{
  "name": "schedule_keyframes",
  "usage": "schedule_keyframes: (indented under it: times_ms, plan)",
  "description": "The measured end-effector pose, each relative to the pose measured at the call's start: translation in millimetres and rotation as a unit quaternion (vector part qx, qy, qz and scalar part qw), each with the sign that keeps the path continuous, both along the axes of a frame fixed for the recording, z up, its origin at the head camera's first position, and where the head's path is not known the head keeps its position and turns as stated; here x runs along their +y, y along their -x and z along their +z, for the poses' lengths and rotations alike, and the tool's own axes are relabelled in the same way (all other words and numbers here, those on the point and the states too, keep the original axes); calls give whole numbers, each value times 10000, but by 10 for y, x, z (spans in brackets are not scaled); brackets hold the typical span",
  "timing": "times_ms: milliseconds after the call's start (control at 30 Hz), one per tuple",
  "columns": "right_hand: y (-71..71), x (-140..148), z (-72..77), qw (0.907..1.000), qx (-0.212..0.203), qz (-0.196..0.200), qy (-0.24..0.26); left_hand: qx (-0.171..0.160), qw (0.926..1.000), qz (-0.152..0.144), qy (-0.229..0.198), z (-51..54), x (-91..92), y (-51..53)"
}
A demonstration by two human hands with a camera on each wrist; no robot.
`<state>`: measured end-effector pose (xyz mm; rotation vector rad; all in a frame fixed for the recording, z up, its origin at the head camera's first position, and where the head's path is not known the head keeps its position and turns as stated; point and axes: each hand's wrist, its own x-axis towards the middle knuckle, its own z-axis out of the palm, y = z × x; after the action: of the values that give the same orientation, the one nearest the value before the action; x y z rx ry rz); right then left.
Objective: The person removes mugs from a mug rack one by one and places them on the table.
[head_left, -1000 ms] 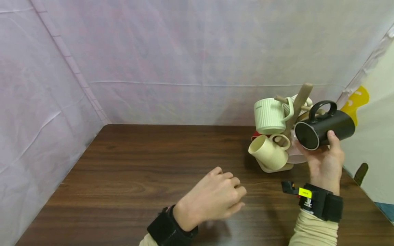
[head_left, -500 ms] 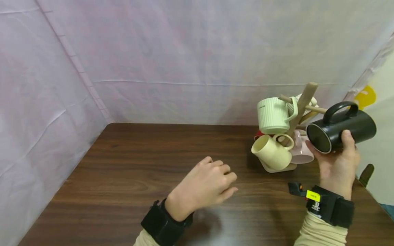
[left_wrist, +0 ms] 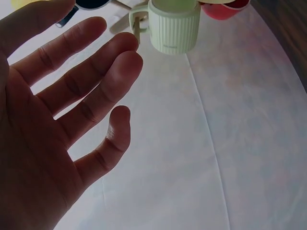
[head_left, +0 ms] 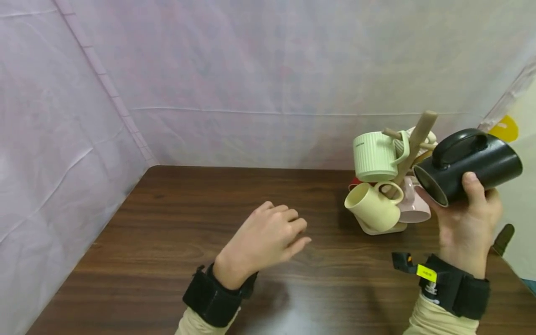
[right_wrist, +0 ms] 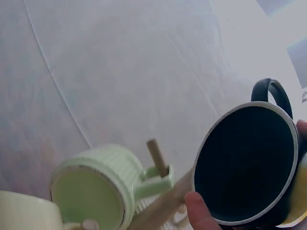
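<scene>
- Backdrop cloth (head_left: 230,70): pale, behind the work; unchanged.
- Counter (head_left: 167,223): dark wood-grain, carries the rack at its right end.
- Mug rack (head_left: 424,126): wooden post with pegs, cups on several sides. Slight picture shift vs 1.0 s ago looks like head motion, not the rack.
- Black mug (head_left: 487,165): main change. Now farther right of the rack than 1.0 s ago, lying sideways in the air, handle up. Right wrist view shows no peg through the handle, so I judge it's carried by the hand alone. Can't tell if the round end facing the rack is base or mouth; contents unreadable.
- Right hand (head_left: 471,223): grasping the black mug, thumb along its side, fingers under it. Its shift also uncovered more of the pink mug.
- Left hand (head_left: 264,237): holds nothing, fingers loosely bent, over the counter. Drifted left, away from the rack; not contributing, I'd say.
- Cream-yellow mug (head_left: 377,214): low on the rack, tilted, mouth facing left; nothing seen inside.
- Mint ribbed mug (head_left: 375,156): peg through its handle; inside not visible.
- Pink mug (head_left: 414,209): low right; contents hidden.
- White ribbed mug (head_left: 431,137): mostly behind the post.
- Red vessel (left_wrist: 223,12): mostly hidden; contents unclear.
</scene>
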<state>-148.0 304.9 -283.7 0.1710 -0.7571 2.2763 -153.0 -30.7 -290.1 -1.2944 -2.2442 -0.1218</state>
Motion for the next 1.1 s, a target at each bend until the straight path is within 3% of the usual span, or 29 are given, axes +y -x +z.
schedule_keyframes:
  times_ms: [167,400,667,1100]
  plan:
    - [-23,-176,60,9983,417,196,-366,-166,9995,192,-203,17,-87,30]
    - [-1,-343,81,9964,590,246,-561,-317,9978,320,-479,28,-202,78]
    - [-6,-425,85,9939,243,263,-1045,-323,9947,482,-845,29,-340,147]
    - [-27,-549,98,9827,-260,421,-1783,-508,9907,361,-1207,38,-415,221]
